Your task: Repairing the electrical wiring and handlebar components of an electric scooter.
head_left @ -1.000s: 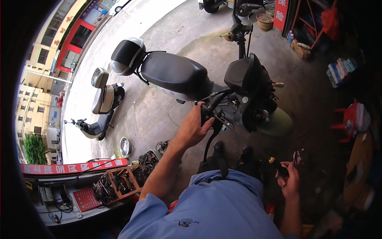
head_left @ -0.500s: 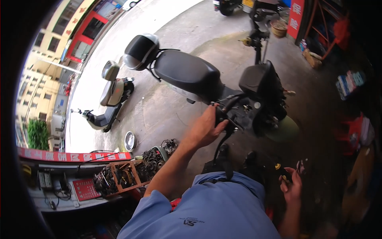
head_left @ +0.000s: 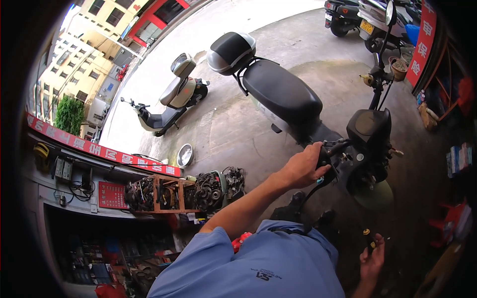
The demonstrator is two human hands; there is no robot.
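A dark scooter (head_left: 283, 92) with a black seat and a rear top box (head_left: 232, 52) stands in front of me, its front end to my right. My left hand (head_left: 304, 164) is closed round the near handlebar grip beside the uncovered front panel, where cables and wires show. Down by my right side, my right hand (head_left: 372, 258) is closed on a screwdriver with a black and yellow handle (head_left: 368, 239). It is apart from the scooter, and its shaft cannot be made out against the dark floor.
Another scooter (head_left: 174, 94) stands farther left, with a round metal bowl (head_left: 185, 155) on the ground nearer me. Wooden trays of tools and parts (head_left: 171, 193) line the bench at left. A red stool (head_left: 447, 223) is at right; more scooters (head_left: 343, 15) stand at the back right.
My view has turned left, so the scooter sits farther right in the picture. My left hand stays on the handlebar grip, and my right hand still holds the screwdriver low.
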